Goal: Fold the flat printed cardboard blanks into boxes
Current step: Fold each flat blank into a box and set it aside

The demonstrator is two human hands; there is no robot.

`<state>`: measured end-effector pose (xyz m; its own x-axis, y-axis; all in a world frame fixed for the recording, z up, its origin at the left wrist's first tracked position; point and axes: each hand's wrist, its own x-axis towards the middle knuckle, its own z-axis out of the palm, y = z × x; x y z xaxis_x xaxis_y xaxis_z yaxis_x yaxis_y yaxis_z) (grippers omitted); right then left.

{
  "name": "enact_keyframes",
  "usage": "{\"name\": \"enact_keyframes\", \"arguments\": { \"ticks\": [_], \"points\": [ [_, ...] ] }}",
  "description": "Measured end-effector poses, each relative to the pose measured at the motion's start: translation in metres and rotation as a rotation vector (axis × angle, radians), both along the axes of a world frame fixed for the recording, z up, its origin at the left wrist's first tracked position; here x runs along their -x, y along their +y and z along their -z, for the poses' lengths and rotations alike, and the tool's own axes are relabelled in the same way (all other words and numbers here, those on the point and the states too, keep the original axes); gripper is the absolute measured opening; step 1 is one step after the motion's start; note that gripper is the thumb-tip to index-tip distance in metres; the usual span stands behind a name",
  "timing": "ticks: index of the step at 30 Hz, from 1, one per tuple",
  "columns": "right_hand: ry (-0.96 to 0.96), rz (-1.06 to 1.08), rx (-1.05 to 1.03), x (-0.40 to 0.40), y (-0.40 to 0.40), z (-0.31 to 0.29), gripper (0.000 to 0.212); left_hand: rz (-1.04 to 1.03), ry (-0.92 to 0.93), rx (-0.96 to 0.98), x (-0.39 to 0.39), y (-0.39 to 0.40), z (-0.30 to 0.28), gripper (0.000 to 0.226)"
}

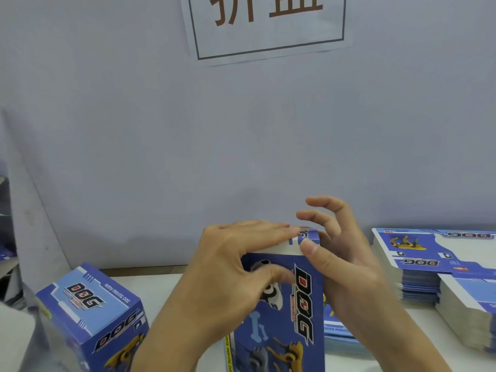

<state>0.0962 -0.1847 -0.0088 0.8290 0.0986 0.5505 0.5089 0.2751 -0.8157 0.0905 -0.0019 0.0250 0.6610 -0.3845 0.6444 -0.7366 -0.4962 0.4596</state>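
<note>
A blue printed "DOG" box (pixel 284 318) stands upright in front of me, its front face toward the camera. My left hand (pixel 228 267) grips its top, fingers laid flat over the top flap and thumb on the front face. My right hand (pixel 341 253) holds the box's right top corner, thumb pressing the white flap edge (pixel 281 247), with the other fingers spread and lifted behind it. A finished blue DOG box (pixel 91 315) stands on the table at the left. A tall stack of flat printed blanks (pixel 429 261) lies at the right.
The white table (pixel 161 285) runs under everything, against a pale grey wall (pixel 241 143) with a paper sign (pixel 268 25). More flat blanks (pixel 338 334) lie under my right wrist. A second stack (pixel 467 310) sits at the right front.
</note>
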Motion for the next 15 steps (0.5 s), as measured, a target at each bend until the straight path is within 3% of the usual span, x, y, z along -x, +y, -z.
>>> {"name": "enact_keyframes", "arguments": {
  "ticks": [7,11,15],
  "points": [
    [-0.148,0.129,0.169,0.0047,0.0024,-0.0011,0.036,-0.052,-0.149,0.013,-0.0035,-0.0055,0.0041,0.049],
    [-0.138,0.083,0.109,0.0048,0.0034,-0.0014,0.029,-0.056,-0.105,0.050,-0.0046,-0.0038,0.0052,0.038],
    [-0.120,0.035,0.004,0.0029,0.0014,-0.0003,0.037,-0.092,-0.120,0.095,-0.0018,-0.0067,0.0048,0.052]
  ]
}}
